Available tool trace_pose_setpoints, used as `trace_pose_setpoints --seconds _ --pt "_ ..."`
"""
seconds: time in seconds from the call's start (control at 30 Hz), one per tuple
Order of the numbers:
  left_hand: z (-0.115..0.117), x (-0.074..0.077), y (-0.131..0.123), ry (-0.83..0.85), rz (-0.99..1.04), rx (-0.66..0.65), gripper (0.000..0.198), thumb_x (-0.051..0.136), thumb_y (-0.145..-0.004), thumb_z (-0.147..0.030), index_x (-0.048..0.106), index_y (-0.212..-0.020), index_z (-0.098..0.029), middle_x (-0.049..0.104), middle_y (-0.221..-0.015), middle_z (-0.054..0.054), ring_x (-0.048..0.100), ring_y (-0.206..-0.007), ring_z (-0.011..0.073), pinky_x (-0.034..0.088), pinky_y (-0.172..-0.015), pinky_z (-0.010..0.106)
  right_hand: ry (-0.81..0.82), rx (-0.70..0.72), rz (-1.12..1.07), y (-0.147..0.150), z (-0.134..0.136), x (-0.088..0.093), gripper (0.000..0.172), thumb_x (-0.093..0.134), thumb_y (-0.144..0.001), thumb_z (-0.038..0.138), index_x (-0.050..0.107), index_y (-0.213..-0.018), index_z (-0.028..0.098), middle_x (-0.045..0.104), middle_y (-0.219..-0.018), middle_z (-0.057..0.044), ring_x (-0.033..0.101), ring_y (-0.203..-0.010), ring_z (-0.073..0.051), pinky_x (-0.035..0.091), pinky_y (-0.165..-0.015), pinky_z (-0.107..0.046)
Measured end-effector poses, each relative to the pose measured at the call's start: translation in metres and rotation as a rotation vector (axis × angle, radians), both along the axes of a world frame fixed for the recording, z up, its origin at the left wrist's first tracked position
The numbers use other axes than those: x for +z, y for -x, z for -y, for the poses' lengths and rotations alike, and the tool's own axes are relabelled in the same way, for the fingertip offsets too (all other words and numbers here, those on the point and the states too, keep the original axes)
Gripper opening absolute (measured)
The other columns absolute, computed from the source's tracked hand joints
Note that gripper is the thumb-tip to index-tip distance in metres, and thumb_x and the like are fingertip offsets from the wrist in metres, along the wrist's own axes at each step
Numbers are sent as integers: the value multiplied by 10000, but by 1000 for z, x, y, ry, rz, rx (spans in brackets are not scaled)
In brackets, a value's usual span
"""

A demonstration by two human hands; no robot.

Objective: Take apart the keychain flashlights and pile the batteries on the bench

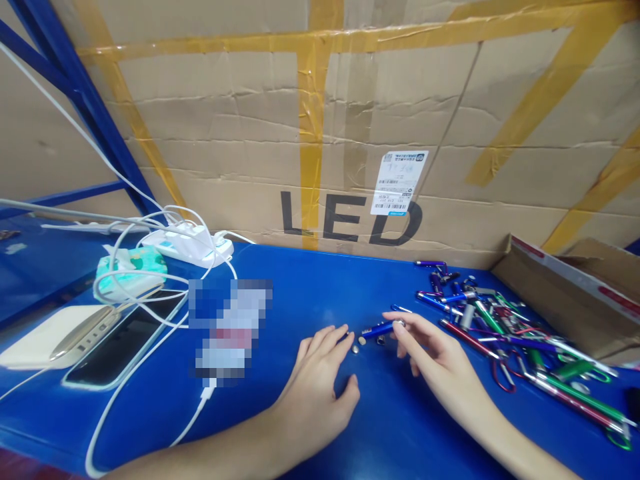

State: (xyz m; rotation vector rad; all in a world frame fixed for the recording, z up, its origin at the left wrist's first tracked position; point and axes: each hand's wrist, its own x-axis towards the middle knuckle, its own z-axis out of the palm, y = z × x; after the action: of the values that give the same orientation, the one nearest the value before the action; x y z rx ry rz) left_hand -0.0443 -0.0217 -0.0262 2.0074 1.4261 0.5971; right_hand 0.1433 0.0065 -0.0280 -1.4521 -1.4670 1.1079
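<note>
My right hand (433,347) pinches one end of a short blue metal penlight (379,329) between thumb and index finger, low over the blue table. My left hand (320,377) is open, palm down, with its fingers stretched toward the penlight's other end and the thumb held apart. Just past the left fingertips lie small round metal pieces that look like button cells, among them a silver one (355,349) and a paler one (362,341). Another small dark metal part (381,340) sits under the penlight, partly hidden.
A heap of coloured penlights with carabiners (485,313) lies at the right, beside an open cardboard box (565,293). A large carton (240,133) stands behind. At left are a phone (125,343), a pixelated object (233,330), white cables, a power strip (193,247) and a tissue pack (130,270).
</note>
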Motion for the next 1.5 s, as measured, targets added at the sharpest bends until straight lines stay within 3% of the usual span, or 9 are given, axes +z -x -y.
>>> trace_pose_setpoints --seconds 1.1,1.5 --pt "-1 1 -1 -70 -63 -56 437 418 -800 -145 527 -1221 -102 483 -1329 112 391 -1247 253 341 -1013 468 42 -7 -175 1 -3 0 437 499 -798 549 532 -1032 181 537 -753 -22 506 -593 -120 406 -394 -173" --pt "-3 3 0 74 -53 -22 439 415 -814 -157 522 -1239 -124 450 -1356 56 286 -1323 228 260 -1073 470 14 -22 -206 2 -3 -4 386 514 -808 516 553 -1020 197 545 -742 -14 513 -579 -112 403 -382 -164"
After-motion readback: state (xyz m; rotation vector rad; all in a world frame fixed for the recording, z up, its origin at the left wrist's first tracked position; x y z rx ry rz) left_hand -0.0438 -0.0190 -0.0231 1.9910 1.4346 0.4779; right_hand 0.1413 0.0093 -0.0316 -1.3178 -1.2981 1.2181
